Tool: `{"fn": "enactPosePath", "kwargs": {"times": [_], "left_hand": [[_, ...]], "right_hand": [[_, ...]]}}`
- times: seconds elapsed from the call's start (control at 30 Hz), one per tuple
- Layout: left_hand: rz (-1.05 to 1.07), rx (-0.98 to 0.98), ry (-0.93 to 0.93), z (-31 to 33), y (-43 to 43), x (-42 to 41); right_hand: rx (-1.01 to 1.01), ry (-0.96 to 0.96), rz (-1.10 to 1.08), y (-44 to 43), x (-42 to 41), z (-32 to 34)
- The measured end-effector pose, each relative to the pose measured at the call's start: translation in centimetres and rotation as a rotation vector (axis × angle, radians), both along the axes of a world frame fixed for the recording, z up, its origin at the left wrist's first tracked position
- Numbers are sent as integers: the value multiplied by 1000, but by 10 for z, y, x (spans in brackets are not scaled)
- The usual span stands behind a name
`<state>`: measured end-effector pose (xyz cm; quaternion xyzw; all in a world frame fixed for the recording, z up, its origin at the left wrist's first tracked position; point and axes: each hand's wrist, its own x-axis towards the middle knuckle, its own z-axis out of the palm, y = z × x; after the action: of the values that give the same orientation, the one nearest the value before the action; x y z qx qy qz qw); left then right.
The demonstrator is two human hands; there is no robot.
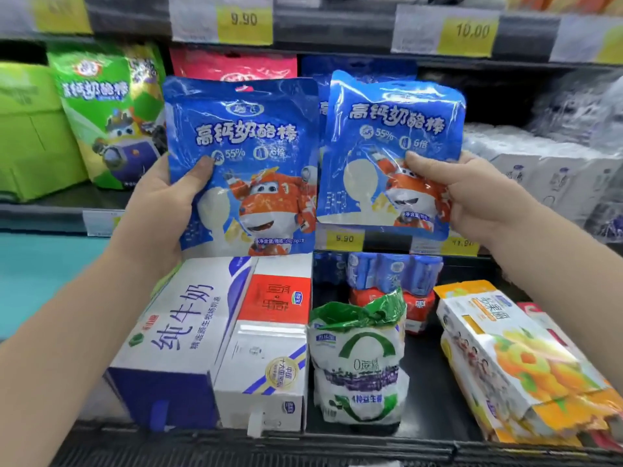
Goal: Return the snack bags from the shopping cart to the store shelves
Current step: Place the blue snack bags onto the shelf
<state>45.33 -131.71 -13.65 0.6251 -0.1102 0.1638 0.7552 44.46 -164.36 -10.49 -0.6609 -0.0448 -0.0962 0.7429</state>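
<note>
Two matching blue snack bags with an orange cartoon plane are held up in front of the middle shelf. My left hand (168, 203) grips the left blue bag (249, 156) at its lower left edge, thumb on the front. My right hand (472, 193) pinches the right blue bag (394, 143) at its right side, thumb on the front. Both bags are upright and almost touch each other. Behind them, more blue bags (357, 67) and a pink bag (232, 64) stand on the shelf. No shopping cart is in view.
Green snack bags (111, 109) stand at the left of the middle shelf, and white packs (553, 176) at the right. Below are milk cartons (188, 335), a green-white yogurt pack (357, 358) and yellow-orange boxes (512, 358). Yellow price tags (344, 238) line the shelf edges.
</note>
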Motion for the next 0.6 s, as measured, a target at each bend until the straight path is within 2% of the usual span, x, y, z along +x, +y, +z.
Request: {"fn": "enactPosePath", "kwargs": {"times": [0.27, 0.6], "left_hand": [[-21, 30, -16, 3, 11, 1], [-45, 35, 31, -4, 4, 5]], "right_hand": [[-85, 50, -38, 8, 40, 18], [-75, 6, -119, 18, 93, 26]]}}
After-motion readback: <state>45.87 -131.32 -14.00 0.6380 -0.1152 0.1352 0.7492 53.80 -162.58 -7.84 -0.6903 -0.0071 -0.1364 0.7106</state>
